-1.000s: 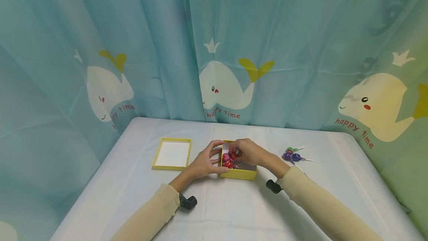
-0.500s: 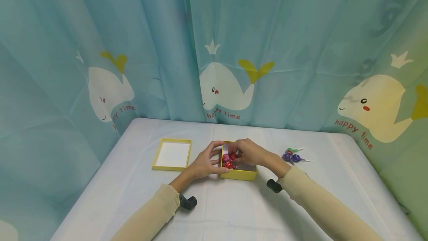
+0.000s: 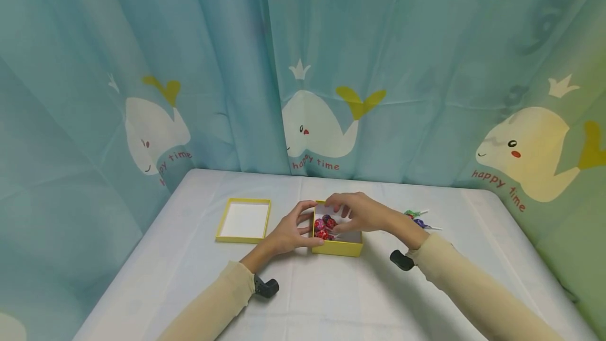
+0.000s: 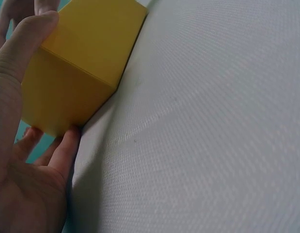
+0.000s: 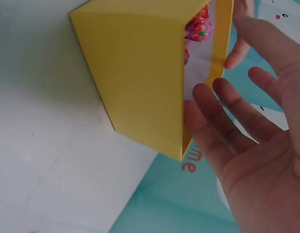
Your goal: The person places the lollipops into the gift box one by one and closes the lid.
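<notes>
A yellow box [image 3: 337, 248] with a pale inside stands on the table, its top uncovered. Red, pink and dark-wrapped lollipops [image 3: 323, 233] lie along its left side. My left hand [image 3: 286, 233] holds the box from the left, thumb at the front edge and fingers along the left wall; the left wrist view shows them against the yellow box sides [image 4: 72, 87]. Over the right part of the box hovers my right hand [image 3: 362, 212], fingers loosely spread with nothing between them. From the right wrist, this hand [image 5: 261, 170] appears right at the box rim, near red wrapped lollipops [image 5: 200, 30].
To the left, a yellow-edged lid [image 3: 240, 239] lies with its white inside up. Lollipops with green and purple wrappers [image 3: 420, 223] lie right of the box, partly behind my right forearm. A blue whale-print curtain [image 3: 421, 67] hangs behind the white table [image 3: 326, 299].
My right hand has let go of a lollipop in the box, loosened its fingers and lifted slightly to the right. A dark-wrapped lollipop now shows there. The left hand stays put.
</notes>
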Tool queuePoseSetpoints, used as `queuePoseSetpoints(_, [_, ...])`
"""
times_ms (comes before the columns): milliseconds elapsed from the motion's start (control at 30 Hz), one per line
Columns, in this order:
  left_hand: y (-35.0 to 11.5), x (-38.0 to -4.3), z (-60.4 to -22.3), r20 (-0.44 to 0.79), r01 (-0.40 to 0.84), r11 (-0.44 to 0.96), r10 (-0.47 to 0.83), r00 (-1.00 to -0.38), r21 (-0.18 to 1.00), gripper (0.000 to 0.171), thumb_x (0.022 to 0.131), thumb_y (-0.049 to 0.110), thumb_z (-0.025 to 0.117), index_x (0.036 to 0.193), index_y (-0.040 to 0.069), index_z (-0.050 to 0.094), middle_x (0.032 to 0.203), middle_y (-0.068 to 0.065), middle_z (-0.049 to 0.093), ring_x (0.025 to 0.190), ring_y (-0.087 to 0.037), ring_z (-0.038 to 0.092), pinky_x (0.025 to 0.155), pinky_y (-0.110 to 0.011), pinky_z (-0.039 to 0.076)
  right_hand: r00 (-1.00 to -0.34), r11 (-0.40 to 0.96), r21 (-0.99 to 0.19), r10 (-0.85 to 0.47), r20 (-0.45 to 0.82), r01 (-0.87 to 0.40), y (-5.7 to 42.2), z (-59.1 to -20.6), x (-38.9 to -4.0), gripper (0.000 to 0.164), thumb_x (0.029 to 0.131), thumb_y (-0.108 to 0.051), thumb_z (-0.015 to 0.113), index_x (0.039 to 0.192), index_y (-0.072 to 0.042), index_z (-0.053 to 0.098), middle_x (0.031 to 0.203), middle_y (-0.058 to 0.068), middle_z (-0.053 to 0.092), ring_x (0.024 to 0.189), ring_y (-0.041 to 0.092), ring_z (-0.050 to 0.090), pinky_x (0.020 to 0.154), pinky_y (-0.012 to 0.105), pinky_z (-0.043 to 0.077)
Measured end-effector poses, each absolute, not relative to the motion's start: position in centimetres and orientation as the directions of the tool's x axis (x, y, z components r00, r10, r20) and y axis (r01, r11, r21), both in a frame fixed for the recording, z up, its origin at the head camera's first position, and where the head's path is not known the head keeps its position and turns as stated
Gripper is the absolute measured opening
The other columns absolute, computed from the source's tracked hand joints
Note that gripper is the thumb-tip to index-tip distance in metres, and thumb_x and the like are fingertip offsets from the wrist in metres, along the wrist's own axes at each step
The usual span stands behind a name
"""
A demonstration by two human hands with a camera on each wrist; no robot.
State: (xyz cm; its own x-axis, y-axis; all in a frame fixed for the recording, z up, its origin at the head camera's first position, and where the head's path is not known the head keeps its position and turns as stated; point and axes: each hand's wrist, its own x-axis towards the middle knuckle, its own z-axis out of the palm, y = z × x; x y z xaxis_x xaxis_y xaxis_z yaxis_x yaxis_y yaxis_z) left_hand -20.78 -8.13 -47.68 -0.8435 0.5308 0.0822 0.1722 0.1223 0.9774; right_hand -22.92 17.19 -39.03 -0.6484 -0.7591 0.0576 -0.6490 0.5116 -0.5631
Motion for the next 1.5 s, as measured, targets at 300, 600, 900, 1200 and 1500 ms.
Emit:
queuePoseSetpoints(300, [-8.1,-20.8,-47.7,0.082,0.169,0.121,0.523,-0.849,0.978,0.09,0.083,0.011,0.087,0.155,0.015,0.033,0.164,-0.013,0.029,0.149,-0.034,0.035,0.112,-0.04,0.047,-0.686,0.527,-0.565,-0.721,0.098,-0.635,19.6,-37.8,-22.3,0.053,0.086,-0.021,0.086,0.131,-0.007,0.061,0.107,0.002,0.067,0.093,0.028,0.068,0.078,0.041,0.064])
queuePoseSetpoints(600, [-8.1,-20.7,-47.5,0.073,0.162,0.129,0.518,-0.852,0.978,0.092,0.082,0.01,0.088,0.156,0.014,0.033,0.165,-0.009,0.029,0.15,-0.031,0.035,0.111,-0.038,0.048,-0.743,0.595,-0.532,-0.661,0.103,-0.603,22.6,-37.5,-22.0,0.05,0.085,-0.019,0.086,0.129,-0.013,0.063,0.107,0.004,0.067,0.093,0.025,0.068,0.078,0.043,0.064])
queuePoseSetpoints(900, [-8.1,-20.8,-47.7,0.084,0.175,0.127,0.525,-0.847,0.976,0.091,0.083,0.012,0.087,0.156,0.012,0.033,0.165,-0.01,0.029,0.15,-0.032,0.035,0.111,-0.037,0.048,-0.811,0.678,-0.483,-0.57,0.131,-0.555,26.6,-37.5,-21.4,0.048,0.084,-0.023,0.087,0.126,-0.017,0.064,0.109,-0.004,0.067,0.093,0.014,0.065,0.077,0.042,0.063])
queuePoseSetpoints(1200, [-8.2,-20.9,-47.8,0.067,0.165,0.148,0.513,-0.856,0.975,0.092,0.081,0.015,0.09,0.154,0.017,0.035,0.165,-0.004,0.029,0.15,-0.027,0.035,0.11,-0.033,0.049,-0.825,0.688,-0.463,-0.52,0.222,-0.559,30.4,-38.1,-20.5,0.045,0.084,-0.022,0.087,0.124,-0.017,0.065,0.106,-0.002,0.068,0.09,0.019,0.069,0.072,0.037,0.062])
queuePoseSetpoints(1500, [-8.2,-20.9,-47.9,0.087,0.179,0.128,0.524,-0.847,0.975,0.092,0.082,0.014,0.089,0.155,0.014,0.033,0.165,-0.008,0.029,0.15,-0.032,0.034,0.11,-0.036,0.048,-0.837,0.714,-0.436,-0.477,0.27,-0.548,33.2,-39.1,-19.8,0.047,0.083,-0.018,0.088,0.123,-0.016,0.065,0.102,0.0,0.069,0.086,0.021,0.069,0.069,0.035,0.062])
